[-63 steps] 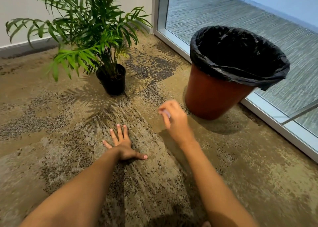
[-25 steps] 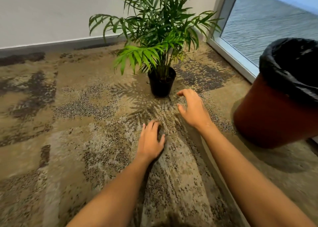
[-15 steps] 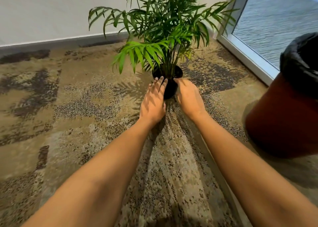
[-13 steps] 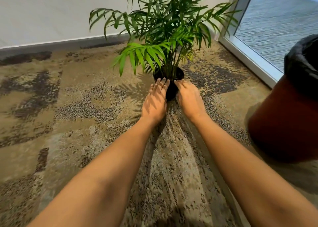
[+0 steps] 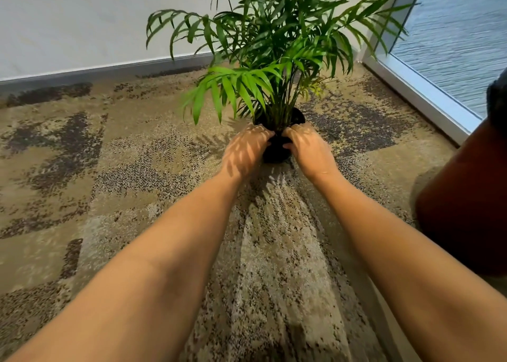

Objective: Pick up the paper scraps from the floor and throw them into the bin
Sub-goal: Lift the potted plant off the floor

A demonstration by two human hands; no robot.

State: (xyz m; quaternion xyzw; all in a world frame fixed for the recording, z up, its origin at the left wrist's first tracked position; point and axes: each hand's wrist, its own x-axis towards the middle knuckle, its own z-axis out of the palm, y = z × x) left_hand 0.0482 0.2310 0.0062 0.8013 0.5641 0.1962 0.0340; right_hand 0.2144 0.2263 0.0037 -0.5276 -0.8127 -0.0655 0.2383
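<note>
Both of my hands wrap around the small black pot [image 5: 276, 150] of a green palm plant [image 5: 274, 46] standing on the patterned carpet. My left hand [image 5: 245, 149] grips the pot's left side and my right hand [image 5: 308, 149] grips its right side. The terracotta bin [image 5: 466, 205] with a black liner [image 5: 498, 98] stands at the right edge, partly cut off. I see no paper scraps on the carpet.
A white wall with a grey skirting board [image 5: 96, 72] runs along the back. A glass panel with a white frame [image 5: 428, 93] closes the right side. Brown and beige carpet [image 5: 96, 183] spreads to the left.
My right hand earlier held a small pale scrap near the bin. Both hands then reached forward to the plant and closed around its pot, fingers now curled at the rim.
</note>
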